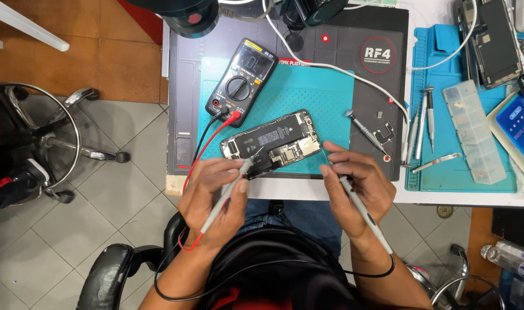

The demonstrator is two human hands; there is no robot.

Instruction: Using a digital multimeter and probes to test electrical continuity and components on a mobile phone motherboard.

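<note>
Now | both hands (285, 192) grip probes (230, 189) | opened phone (272, 142) just beyond fingertips

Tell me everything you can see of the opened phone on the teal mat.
The opened phone lies flat and slanted on the teal mat, back cover off, showing a black battery, silvery shields and small connectors. The left hand sets a grey probe on its lower middle; the right hand brings a second probe to its right end, contact unclear.
</note>
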